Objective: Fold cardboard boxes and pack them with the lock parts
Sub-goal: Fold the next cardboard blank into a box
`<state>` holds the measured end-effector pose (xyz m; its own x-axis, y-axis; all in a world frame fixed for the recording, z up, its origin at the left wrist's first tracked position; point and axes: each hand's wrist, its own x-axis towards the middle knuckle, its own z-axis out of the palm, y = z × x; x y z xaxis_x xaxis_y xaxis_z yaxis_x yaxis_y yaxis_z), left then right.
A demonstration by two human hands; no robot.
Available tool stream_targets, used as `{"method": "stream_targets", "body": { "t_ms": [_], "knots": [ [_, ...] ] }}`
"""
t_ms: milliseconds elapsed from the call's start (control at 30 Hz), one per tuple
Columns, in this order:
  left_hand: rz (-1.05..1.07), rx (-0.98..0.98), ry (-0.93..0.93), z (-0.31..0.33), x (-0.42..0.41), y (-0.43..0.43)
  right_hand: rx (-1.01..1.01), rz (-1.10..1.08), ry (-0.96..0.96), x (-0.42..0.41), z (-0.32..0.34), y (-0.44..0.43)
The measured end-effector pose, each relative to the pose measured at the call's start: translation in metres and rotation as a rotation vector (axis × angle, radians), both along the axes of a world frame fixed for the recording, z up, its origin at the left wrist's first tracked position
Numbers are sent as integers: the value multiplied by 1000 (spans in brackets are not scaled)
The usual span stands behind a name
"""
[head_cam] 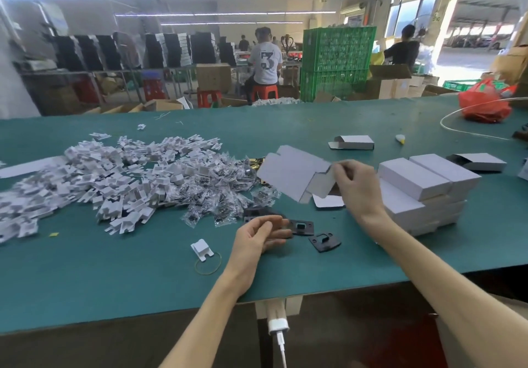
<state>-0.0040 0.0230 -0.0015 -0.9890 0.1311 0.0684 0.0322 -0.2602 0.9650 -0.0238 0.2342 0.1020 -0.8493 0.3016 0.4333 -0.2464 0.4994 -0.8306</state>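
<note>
The thumb and forefinger of my right fingers (341, 169) pinch the near flap of a flat cardboard blank (288, 171), and the other fingers curl in behind them. The right hand (355, 186) holds the sheet tilted just above the worktop (114, 282), in front of the centre of my view. To fold it well I judge I should bring the second hand to the opposite edge, pop the sleeve square along its scored creases, then tuck the end flaps without bending the thin panels. A one-sided pinch will likely let it twist. My left fingers (271, 226) are loosely curled and a little apart, with nothing plainly held. The left hand (254, 239) hovers over the black lock plates (301, 227), which lie flat on the worktop near the front edge. I cannot tell whether the fingertips touch the nearest plate. The blank is pale grey-white and unprinted, with notched tabs along its far edge and one corner opened so the inside face shows. It looks light and easy to crease. To its right is a stack of finished boxes (417, 179), closed and squared. To its left are a heap of bagged small parts (225, 184) and, further out, a spread of white inserts (108, 179).
</note>
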Motion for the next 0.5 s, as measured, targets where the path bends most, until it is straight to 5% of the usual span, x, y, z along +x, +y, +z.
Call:
{"method": "stream_targets", "body": {
  "t_ms": [333, 500],
  "knots": [
    [107, 346, -106, 16, 3, -5, -587, 217, -331, 24, -70, -31],
    [35, 323, -31, 18, 7, -6, -387, 244, -332, 29, -81, -38]
  ]
}}
